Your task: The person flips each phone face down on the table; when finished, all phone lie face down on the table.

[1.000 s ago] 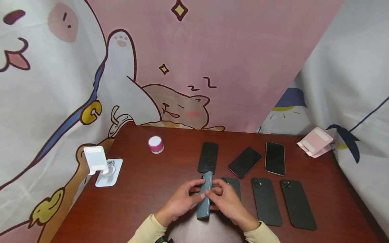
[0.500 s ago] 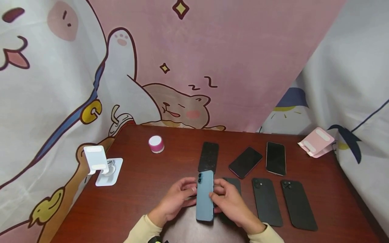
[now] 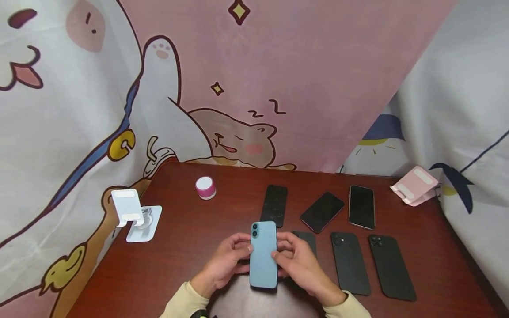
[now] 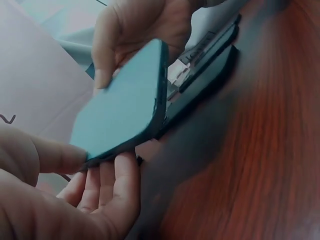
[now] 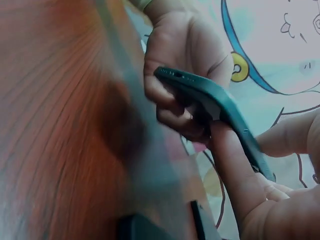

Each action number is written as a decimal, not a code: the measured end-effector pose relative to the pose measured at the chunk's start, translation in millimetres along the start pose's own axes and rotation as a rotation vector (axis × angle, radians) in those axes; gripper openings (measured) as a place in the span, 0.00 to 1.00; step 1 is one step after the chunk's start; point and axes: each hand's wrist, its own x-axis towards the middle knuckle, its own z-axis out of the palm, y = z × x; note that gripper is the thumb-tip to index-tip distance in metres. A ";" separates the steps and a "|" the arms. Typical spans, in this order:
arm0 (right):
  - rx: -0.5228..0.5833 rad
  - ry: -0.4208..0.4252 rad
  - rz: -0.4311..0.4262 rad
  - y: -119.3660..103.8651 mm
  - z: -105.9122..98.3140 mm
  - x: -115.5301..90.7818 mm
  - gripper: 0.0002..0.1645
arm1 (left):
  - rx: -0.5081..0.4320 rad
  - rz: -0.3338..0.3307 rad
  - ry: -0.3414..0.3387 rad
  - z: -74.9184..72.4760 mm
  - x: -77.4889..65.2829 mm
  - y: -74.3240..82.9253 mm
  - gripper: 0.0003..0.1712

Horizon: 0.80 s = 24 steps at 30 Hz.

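Observation:
A light blue smartphone (image 3: pixel 263 256) is held above the table, its back with two camera lenses turned up. My left hand (image 3: pixel 230 258) grips its left long edge, thumb on the back and fingers underneath, as the left wrist view shows. From the other side my right hand (image 3: pixel 296 260) pinches the right edge, thumb over the back. In the right wrist view the phone's bottom edge (image 5: pixel 185 77) with its port shows, and fingers reach under the screen side. Just behind the phone lies a black phone (image 3: pixel 274 204), its lower end overlapped in the head view.
Dark phones lie to the right, among them a purple-edged one (image 3: pixel 322 212), a silver-edged one (image 3: pixel 362 207) and two face-down ones (image 3: pixel 351 263) (image 3: pixel 391 267). Another (image 3: pixel 307 242) is partly behind my right hand. A white stand (image 3: pixel 145 227), pink stand (image 3: pixel 414 185) and pink-white cylinder (image 3: pixel 205 188) stand farther out.
The blue phone has turned from nearly edge-on to showing its whole back, and shifted slightly left. My left hand has moved a little left with it.

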 end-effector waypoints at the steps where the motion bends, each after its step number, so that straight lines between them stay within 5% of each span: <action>1: -0.007 0.012 -0.002 1.9 -0.6 0.6 0.33 | 0.019 0.010 0.013 -0.3 -0.4 -0.1 0.24; 5: -0.045 0.025 -0.014 10.2 -3.4 3.9 0.35 | 0.093 0.050 0.058 -1.1 -2.6 -1.0 0.24; 24: -0.391 0.116 -0.091 23.4 -4.2 8.7 0.34 | 0.331 0.117 0.045 2.6 -3.6 0.2 0.31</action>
